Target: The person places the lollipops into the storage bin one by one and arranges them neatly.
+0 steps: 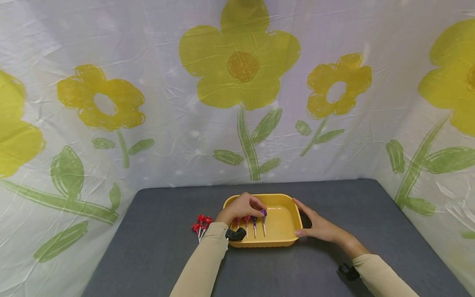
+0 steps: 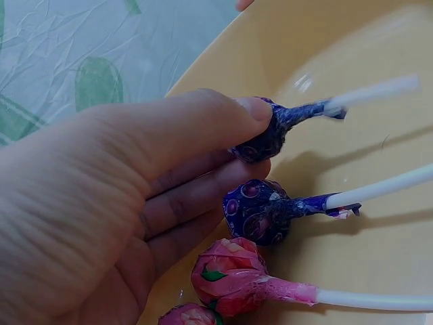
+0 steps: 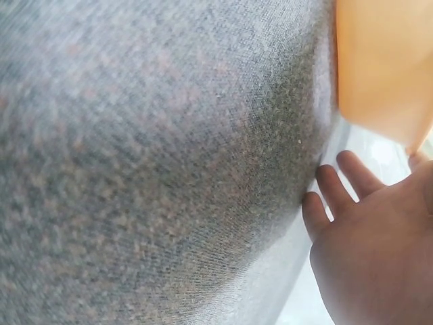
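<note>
My left hand reaches into a yellow tray and pinches the head of a purple-wrapped lollipop between thumb and fingers. Its white stick points toward the tray's front side. Right beside it lies a second purple lollipop, followed by a pink-wrapped lollipop and part of another pink one, in a row. My right hand touches the tray's right end, fingers extended along the back corner and thumb at the front corner. In the right wrist view its fingers look spread and fairly straight.
A small bunch of red lollipops lies on the dark grey table, left of the tray and close to my left forearm. Behind the table hangs a pale curtain with yellow flowers.
</note>
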Action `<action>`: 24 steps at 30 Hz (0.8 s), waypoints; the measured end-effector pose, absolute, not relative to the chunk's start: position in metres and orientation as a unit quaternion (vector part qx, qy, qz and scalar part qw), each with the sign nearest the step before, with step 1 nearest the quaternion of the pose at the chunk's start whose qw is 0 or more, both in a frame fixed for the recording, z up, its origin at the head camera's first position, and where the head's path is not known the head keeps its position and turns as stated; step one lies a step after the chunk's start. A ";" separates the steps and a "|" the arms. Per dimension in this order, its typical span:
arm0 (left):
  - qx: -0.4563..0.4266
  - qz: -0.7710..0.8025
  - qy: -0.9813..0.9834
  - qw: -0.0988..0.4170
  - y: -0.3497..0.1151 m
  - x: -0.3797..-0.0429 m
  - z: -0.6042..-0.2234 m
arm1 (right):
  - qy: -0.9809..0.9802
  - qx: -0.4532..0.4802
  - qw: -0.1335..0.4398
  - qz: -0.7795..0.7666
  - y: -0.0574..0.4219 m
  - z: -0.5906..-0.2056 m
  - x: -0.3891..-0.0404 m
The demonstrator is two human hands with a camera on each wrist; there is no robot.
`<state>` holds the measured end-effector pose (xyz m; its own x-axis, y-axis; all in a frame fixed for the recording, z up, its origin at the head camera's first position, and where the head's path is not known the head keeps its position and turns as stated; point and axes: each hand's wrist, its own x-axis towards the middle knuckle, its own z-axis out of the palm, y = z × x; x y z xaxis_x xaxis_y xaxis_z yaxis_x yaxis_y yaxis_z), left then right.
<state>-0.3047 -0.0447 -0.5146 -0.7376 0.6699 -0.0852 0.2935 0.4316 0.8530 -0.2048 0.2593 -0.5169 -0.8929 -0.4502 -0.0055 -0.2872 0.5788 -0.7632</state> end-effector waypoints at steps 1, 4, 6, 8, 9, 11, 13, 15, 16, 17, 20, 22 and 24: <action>0.293 0.444 0.820 0.211 -0.045 -0.305 -0.515 | 0.883 -0.209 0.100 -0.409 0.259 -0.517 -0.205; 0.292 0.443 0.821 0.210 -0.045 -0.305 -0.515 | 0.883 -0.210 0.099 -0.408 0.260 -0.517 -0.205; 0.293 0.442 0.822 0.208 -0.045 -0.305 -0.516 | 0.883 -0.210 0.098 -0.409 0.260 -0.517 -0.205; 0.297 0.441 0.822 0.206 -0.045 -0.305 -0.516 | 0.883 -0.211 0.097 -0.408 0.260 -0.517 -0.205; 0.298 0.439 0.822 0.205 -0.045 -0.305 -0.515 | 0.883 -0.211 0.097 -0.407 0.260 -0.517 -0.205; 0.301 0.437 0.822 0.206 -0.045 -0.305 -0.515 | 0.884 -0.211 0.096 -0.406 0.260 -0.518 -0.206; 0.302 0.438 0.821 0.206 -0.045 -0.306 -0.515 | 0.885 -0.211 0.096 -0.404 0.261 -0.518 -0.206; 0.300 0.437 0.822 0.208 -0.045 -0.306 -0.515 | 0.885 -0.211 0.096 -0.405 0.261 -0.518 -0.206; 0.298 0.437 0.823 0.209 -0.044 -0.306 -0.515 | 0.885 -0.211 0.097 -0.405 0.261 -0.519 -0.206; 0.296 0.436 0.823 0.209 -0.044 -0.305 -0.515 | 0.884 -0.212 0.097 -0.406 0.261 -0.519 -0.206; 0.290 0.436 0.825 0.212 -0.044 -0.304 -0.514 | 0.882 -0.214 0.097 -0.409 0.261 -0.518 -0.206; 0.287 0.436 0.826 0.213 -0.044 -0.303 -0.514 | 0.881 -0.216 0.096 -0.410 0.261 -0.518 -0.206; 0.285 0.436 0.827 0.214 -0.044 -0.303 -0.514 | 0.880 -0.217 0.095 -0.411 0.260 -0.518 -0.205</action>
